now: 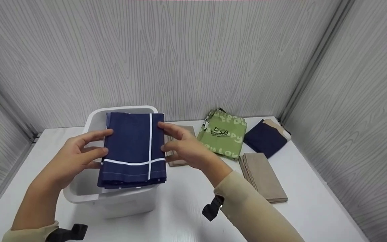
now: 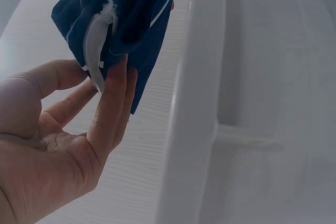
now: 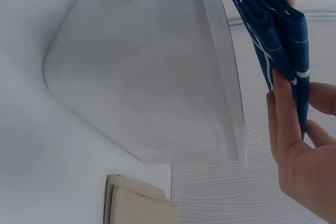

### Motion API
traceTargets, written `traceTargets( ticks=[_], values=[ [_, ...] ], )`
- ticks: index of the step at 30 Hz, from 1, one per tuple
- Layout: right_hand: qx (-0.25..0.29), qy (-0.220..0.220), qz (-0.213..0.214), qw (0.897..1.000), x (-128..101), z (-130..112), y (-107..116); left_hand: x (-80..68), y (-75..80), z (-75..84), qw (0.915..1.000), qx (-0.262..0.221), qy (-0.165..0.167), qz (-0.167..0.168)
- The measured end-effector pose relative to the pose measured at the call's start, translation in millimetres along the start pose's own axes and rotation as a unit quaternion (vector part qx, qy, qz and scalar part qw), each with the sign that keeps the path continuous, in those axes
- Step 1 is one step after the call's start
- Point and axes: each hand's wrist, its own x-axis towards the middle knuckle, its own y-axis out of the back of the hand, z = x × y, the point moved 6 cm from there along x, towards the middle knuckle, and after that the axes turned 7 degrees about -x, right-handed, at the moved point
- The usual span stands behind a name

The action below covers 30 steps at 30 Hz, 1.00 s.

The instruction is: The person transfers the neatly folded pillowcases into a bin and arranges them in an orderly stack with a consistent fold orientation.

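Observation:
A folded navy cloth with white lines (image 1: 129, 139) is held up over the white plastic bin (image 1: 128, 205). My left hand (image 1: 74, 156) pinches its left edge, and my right hand (image 1: 190, 148) pinches the right edge. In the left wrist view, thumb and fingers of the left hand (image 2: 68, 124) grip a corner of the cloth (image 2: 142, 30) beside a white tag. Layered folds of the cloth (image 3: 278, 30) show between thumb and fingers of the right hand (image 3: 302, 156), above the bin's rim. Part of the bin's inside is hidden beneath the cloth.
Right of the bin lies a beige folded cloth (image 1: 180, 163), partly behind my right hand. Farther right are a green printed cloth (image 1: 225, 143), a navy and beige cloth (image 1: 265, 139) and another beige folded cloth (image 1: 264, 176). Grey panel walls (image 1: 193, 60) enclose the white table (image 1: 193, 208).

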Motion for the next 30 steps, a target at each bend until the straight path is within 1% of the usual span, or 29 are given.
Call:
traceTargets(
  ticks=[8,11,21,30],
  values=[
    [0.0,-0.001,0.003,1.0,8.1,4.2,-8.4,-3.3,6.9,-2.8,1.0,-0.001,-0.004,0.009],
    [0.0,-0.001,0.002,1.0,10.6,5.1,-11.0,-3.2,8.7,-3.3,0.9999,0.005,-0.008,0.013],
    [-0.004,0.0,0.005,1.0,18.7,8.0,-14.8,-3.5,13.9,-7.1,0.9997,0.016,-0.009,0.015],
    [-0.021,-0.007,0.021,1.0,25.8,10.7,-19.0,-3.3,17.1,-9.9,0.9995,0.025,-0.006,0.017]
  ],
)
